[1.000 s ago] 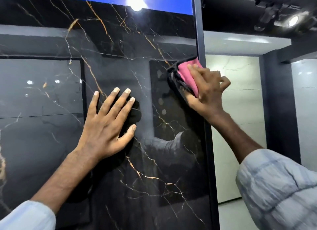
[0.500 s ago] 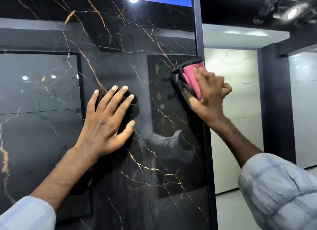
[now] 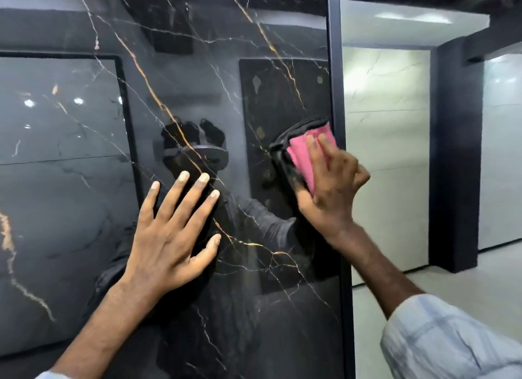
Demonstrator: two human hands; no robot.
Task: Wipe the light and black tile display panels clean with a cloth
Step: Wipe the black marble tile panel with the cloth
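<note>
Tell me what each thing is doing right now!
Left hand: flat on the black panel, fingers spread.
Right hand: holds the cloth against the black panel.
Cloth: pink and black, bunched, pressed near the panel's right edge.
Black panel: upright, shiny, showing reflections.
Light panel: upright farther back, nobody touching it.

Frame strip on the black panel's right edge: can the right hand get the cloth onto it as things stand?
Probably yes. The right hand holds the cloth against the black panel right beside the frame strip, and nothing lies between them.
</note>
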